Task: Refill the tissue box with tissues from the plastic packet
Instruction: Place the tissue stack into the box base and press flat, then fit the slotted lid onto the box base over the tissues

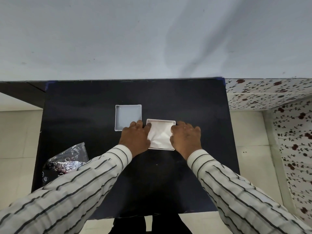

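Note:
A white square tissue box sits open on the black table, with white tissues lying inside it. My left hand rests on the box's left side, fingertips on the tissues. My right hand presses on the right side, fingers curled over the rim onto the tissues. A second white square tray, the box's lid, lies empty just behind and to the left. The crumpled plastic packet lies at the table's near left, partly hidden by my left sleeve.
The black table stands against a pale wall. Pale floor tiles show on both sides. A floral-patterned surface runs along the right, beyond the table's edge.

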